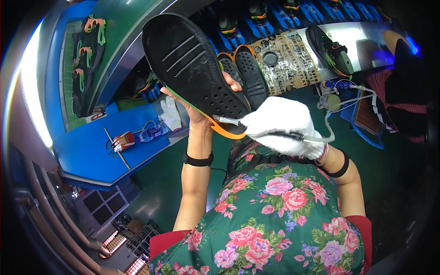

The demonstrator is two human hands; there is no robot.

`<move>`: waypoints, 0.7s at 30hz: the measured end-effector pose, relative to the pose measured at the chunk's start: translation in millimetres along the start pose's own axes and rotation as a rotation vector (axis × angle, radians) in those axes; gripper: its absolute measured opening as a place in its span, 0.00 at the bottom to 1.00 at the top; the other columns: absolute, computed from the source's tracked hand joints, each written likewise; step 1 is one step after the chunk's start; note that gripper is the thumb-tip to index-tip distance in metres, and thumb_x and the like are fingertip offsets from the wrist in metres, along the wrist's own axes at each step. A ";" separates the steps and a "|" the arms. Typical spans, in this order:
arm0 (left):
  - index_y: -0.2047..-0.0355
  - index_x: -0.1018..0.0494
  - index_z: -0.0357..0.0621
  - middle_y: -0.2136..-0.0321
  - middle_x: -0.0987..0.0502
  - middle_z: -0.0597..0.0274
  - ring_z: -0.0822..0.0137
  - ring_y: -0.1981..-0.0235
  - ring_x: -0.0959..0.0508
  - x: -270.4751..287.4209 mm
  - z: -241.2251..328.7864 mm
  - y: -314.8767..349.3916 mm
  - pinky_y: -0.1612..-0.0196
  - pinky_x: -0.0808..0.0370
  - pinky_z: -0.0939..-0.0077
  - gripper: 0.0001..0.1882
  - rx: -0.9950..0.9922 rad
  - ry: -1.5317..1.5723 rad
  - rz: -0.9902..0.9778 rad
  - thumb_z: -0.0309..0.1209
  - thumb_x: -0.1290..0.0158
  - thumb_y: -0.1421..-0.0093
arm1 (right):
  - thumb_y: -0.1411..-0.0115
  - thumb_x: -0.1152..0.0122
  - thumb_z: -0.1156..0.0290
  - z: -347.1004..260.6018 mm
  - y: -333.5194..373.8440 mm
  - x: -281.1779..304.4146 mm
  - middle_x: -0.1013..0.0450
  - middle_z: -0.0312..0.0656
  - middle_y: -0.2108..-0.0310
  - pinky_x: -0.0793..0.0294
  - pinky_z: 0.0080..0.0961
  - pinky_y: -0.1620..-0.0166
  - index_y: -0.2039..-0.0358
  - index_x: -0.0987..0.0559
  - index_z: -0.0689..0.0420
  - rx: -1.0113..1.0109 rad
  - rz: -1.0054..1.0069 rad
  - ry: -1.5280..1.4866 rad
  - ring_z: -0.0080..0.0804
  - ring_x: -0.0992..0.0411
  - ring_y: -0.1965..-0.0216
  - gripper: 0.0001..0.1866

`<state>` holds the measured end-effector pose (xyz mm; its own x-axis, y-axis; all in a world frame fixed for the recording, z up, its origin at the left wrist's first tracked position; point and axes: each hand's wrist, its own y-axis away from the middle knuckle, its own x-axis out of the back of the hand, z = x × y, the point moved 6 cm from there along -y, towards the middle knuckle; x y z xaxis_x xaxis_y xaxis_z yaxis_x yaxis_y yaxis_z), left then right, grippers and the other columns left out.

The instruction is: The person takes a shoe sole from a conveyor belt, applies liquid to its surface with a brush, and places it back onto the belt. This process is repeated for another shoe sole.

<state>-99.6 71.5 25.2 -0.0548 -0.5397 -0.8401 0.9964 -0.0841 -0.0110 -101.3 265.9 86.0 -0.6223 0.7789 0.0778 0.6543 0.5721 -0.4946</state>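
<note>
My left hand [197,114] is bare and closed around a large black shoe sole [185,59] with an orange and green rim. The sole's inner face, with grooves and small holes, shows toward me. A white knit glove covers my right hand [282,120], which grips a dark-handled brush [231,121] fed by a pale tube [323,137]. The brush tip touches or nearly touches the sole's near left edge. Behind the held sole, another sole [251,68] lies on the bench, with a second one partly hidden beside it.
Tape-covered cardboard [295,57] lies on the metal bench, a black shoe upper [330,52] to its right. Blue racks [311,13] hold more shoes behind. A blue table [91,156] at left carries a white glove [170,114] and bottle [153,133]. Someone's checked clothing [382,89] shows at right.
</note>
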 end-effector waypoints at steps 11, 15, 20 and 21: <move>0.50 0.26 0.32 0.61 0.22 0.48 0.54 0.58 0.20 1.1 12.9 -15.0 0.49 0.24 0.54 0.67 -0.063 -0.115 -0.064 0.91 0.64 0.58 | 0.49 0.25 0.77 -1.6 -1.5 1.8 0.16 0.41 0.61 0.19 0.32 0.60 0.61 0.13 0.55 0.049 -0.056 0.055 0.39 0.19 0.64 0.13; 0.50 0.27 0.30 0.60 0.22 0.48 0.55 0.58 0.20 2.8 12.8 -20.5 0.49 0.25 0.54 0.69 -0.062 -0.128 -0.084 0.91 0.64 0.59 | 0.49 0.25 0.76 4.3 -1.1 6.4 0.16 0.41 0.60 0.19 0.33 0.61 0.61 0.13 0.54 0.002 -0.023 0.045 0.40 0.19 0.63 0.13; 0.52 0.25 0.29 0.60 0.22 0.46 0.54 0.58 0.20 2.5 10.5 -22.3 0.47 0.25 0.56 0.69 -0.040 -0.063 -0.009 0.91 0.64 0.60 | 0.48 0.26 0.76 -7.5 -0.5 0.7 0.16 0.42 0.60 0.19 0.32 0.61 0.59 0.12 0.54 0.094 -0.031 0.123 0.40 0.19 0.64 0.14; 0.52 0.25 0.29 0.60 0.22 0.46 0.54 0.58 0.20 2.8 9.2 -22.7 0.47 0.25 0.56 0.69 -0.040 -0.062 -0.008 0.91 0.64 0.60 | 0.48 0.25 0.76 -9.5 -0.5 0.0 0.16 0.42 0.60 0.19 0.32 0.61 0.59 0.12 0.54 0.102 -0.013 0.139 0.40 0.19 0.64 0.14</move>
<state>-123.0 64.2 28.2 -0.0654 -0.5903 -0.8046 0.9976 -0.0555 -0.0404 -97.5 268.0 94.5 -0.5606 0.8036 0.2001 0.5953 0.5590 -0.5772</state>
